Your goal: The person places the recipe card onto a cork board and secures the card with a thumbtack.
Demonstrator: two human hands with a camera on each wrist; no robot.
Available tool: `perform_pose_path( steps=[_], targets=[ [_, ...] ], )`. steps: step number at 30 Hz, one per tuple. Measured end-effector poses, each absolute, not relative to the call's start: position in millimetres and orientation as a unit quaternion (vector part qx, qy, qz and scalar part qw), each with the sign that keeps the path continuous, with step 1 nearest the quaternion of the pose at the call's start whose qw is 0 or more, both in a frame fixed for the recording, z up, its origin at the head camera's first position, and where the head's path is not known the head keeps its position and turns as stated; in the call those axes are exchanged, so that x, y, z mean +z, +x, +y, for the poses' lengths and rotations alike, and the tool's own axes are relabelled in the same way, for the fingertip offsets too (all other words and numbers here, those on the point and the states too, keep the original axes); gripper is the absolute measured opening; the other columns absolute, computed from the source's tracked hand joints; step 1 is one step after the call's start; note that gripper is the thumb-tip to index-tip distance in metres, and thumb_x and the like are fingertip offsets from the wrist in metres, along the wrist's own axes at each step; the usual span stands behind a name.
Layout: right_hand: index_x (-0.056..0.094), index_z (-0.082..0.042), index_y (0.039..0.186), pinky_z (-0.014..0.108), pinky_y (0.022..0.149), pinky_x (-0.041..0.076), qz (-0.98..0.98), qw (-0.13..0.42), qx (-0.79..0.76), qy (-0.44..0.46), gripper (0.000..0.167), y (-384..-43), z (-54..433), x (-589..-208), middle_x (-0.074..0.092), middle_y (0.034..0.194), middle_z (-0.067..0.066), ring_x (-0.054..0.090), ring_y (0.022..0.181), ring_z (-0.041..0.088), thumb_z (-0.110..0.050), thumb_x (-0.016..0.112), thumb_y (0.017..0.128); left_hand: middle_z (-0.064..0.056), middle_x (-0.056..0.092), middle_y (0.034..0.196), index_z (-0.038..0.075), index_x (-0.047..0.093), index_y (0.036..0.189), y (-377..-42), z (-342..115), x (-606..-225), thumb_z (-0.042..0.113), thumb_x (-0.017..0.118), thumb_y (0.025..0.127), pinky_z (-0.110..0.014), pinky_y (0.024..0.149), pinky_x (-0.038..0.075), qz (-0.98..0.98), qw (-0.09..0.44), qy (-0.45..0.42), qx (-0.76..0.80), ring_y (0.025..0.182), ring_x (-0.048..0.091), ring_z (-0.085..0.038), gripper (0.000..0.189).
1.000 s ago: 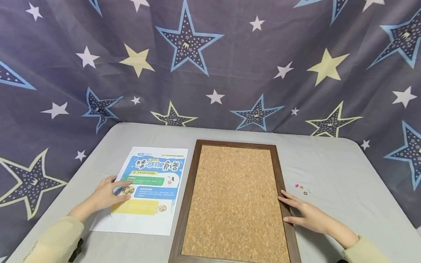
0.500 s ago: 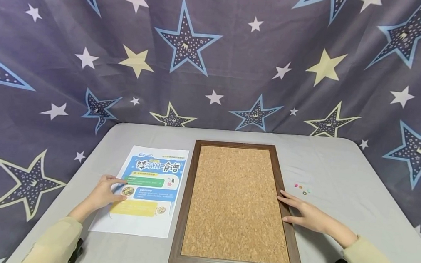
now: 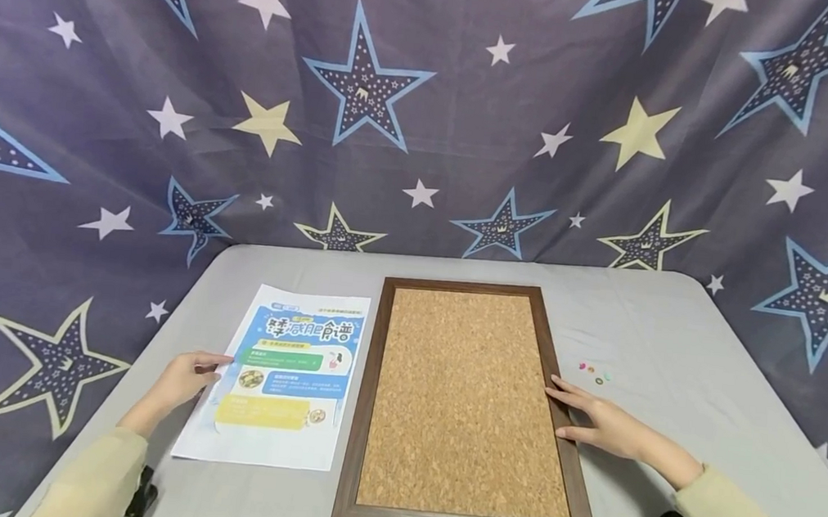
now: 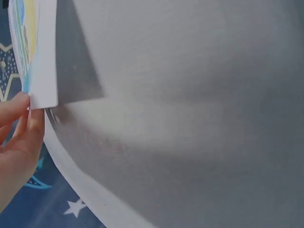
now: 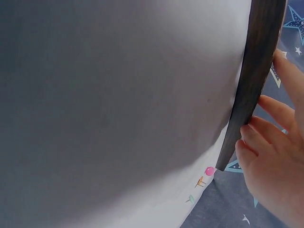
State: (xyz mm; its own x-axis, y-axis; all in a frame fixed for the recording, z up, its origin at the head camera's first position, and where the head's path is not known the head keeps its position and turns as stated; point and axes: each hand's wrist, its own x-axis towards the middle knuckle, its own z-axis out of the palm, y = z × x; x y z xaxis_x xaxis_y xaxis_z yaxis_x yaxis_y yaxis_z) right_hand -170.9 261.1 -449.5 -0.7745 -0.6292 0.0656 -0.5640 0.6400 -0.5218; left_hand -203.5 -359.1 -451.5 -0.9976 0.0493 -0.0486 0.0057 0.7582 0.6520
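A printed paper poster (image 3: 292, 379), with blue, green and yellow blocks and Chinese lettering, lies left of a cork board (image 3: 471, 403) in a dark wooden frame. My left hand (image 3: 170, 385) pinches the poster's left edge between thumb and fingers. In the left wrist view that paper edge (image 4: 45, 71) stands off the table and casts a shadow beneath it. On the other side, my right hand (image 3: 613, 428) rests its extended fingers against the frame's right side. The right wrist view shows the fingertips (image 5: 249, 133) touching the dark wooden side (image 5: 251, 71).
Several small coloured push pins (image 3: 591, 371) lie just right of the board, among them a pink pin (image 5: 210, 171). A grey cloth covers the table (image 3: 672, 347). Behind it hangs a dark curtain (image 3: 463, 123) printed with stars.
My left hand has slid left from the poster's face to its left edge and pinches it there, with the edge raised a little. The right hand stays at the frame.
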Motion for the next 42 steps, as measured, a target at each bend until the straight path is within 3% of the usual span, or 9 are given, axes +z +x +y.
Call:
perform_pose_path(
  steps=[4,8,11,14,19,22,29,37,42],
  targets=[
    [0.042,0.006,0.128,0.056,0.092,0.028,0.903,0.063,-0.268,-0.329,0.060,-171.5,260.9,-449.5,0.028,0.136,0.029,0.029,0.120,0.047,-0.032,0.058,0.084,-0.033,0.050,0.112,-0.013,0.052,0.114,-204.3,-365.2,-451.7,-0.003,0.050,0.083,-0.022,0.062,0.049,0.913,0.054,-0.020,0.405,0.081,0.060,-0.018,0.033],
    [0.042,0.006,0.128,0.055,0.092,0.027,0.904,0.061,-0.265,-0.331,0.060,-171.6,260.7,-449.6,0.028,0.136,0.029,0.029,0.120,0.047,-0.032,0.059,0.084,-0.032,0.048,0.118,-0.013,0.046,0.121,-203.5,-371.8,-451.7,0.002,0.051,0.084,-0.021,0.067,0.050,0.878,0.085,-0.039,0.469,0.076,0.058,-0.001,0.040],
    [0.042,0.006,0.128,0.055,0.092,0.027,0.903,0.062,-0.266,-0.331,0.060,-171.5,260.5,-449.2,0.028,0.136,0.029,0.029,0.120,0.047,-0.031,0.059,0.084,-0.026,0.053,0.114,-0.013,0.042,0.124,-202.5,-374.6,-450.7,0.004,0.054,0.084,-0.024,0.069,0.050,0.849,0.103,-0.053,0.516,0.077,0.059,-0.003,0.044],
    [0.041,0.006,0.128,0.055,0.092,0.027,0.903,0.065,-0.268,-0.330,0.061,-171.4,260.5,-449.0,0.028,0.136,0.029,0.029,0.120,0.047,-0.031,0.059,0.084,-0.010,0.061,0.103,-0.010,0.046,0.123,-202.2,-376.0,-450.3,0.003,0.058,0.082,-0.025,0.068,0.051,0.820,0.110,-0.070,0.558,0.076,0.062,-0.006,0.044],
    [0.042,0.006,0.128,0.055,0.092,0.027,0.903,0.061,-0.266,-0.331,0.060,-171.2,260.7,-449.7,0.028,0.136,0.029,0.029,0.119,0.047,-0.031,0.059,0.083,0.009,0.060,0.091,0.007,0.062,0.112,-202.5,-374.8,-449.3,0.005,0.063,0.079,-0.023,0.069,0.051,0.781,0.115,-0.094,0.607,0.076,0.062,-0.005,0.032],
    [0.042,0.006,0.128,0.055,0.092,0.027,0.903,0.062,-0.266,-0.331,0.060,-171.1,260.7,-450.1,0.028,0.136,0.029,0.029,0.120,0.047,-0.031,0.059,0.083,0.009,0.060,0.092,0.008,0.062,0.112,-203.4,-368.1,-447.0,0.006,0.065,0.078,-0.022,0.070,0.050,0.773,0.115,-0.098,0.616,0.077,0.061,-0.004,0.034],
    [0.043,0.006,0.127,0.055,0.092,0.027,0.904,0.054,-0.265,-0.331,0.060,-171.4,261.1,-449.4,0.029,0.135,0.028,0.030,0.119,0.047,-0.031,0.059,0.083,0.003,0.060,0.097,-0.004,0.052,0.120,-208.2,-339.7,-444.6,0.004,0.064,0.079,-0.022,0.071,0.050,0.766,0.116,-0.093,0.625,0.078,0.061,-0.004,0.044],
    [0.043,0.006,0.127,0.055,0.092,0.027,0.905,0.049,-0.261,-0.332,0.060,-171.5,262.0,-450.8,0.030,0.135,0.028,0.031,0.119,0.047,-0.031,0.059,0.083,-0.014,0.056,0.113,-0.009,0.045,0.124,-211.0,-300.2,-446.4,0.002,0.061,0.080,-0.024,0.073,0.050,0.768,0.120,-0.090,0.623,0.080,0.061,-0.007,0.048],
    [0.044,0.006,0.126,0.054,0.092,0.028,0.905,0.037,-0.259,-0.334,0.059,-171.5,261.9,-450.5,0.032,0.134,0.028,0.032,0.119,0.046,-0.030,0.060,0.083,-0.019,0.054,0.116,-0.011,0.045,0.123,-211.9,-278.4,-447.5,-0.002,0.059,0.080,-0.024,0.072,0.050,0.766,0.114,-0.092,0.626,0.080,0.061,-0.008,0.047]
  ],
)
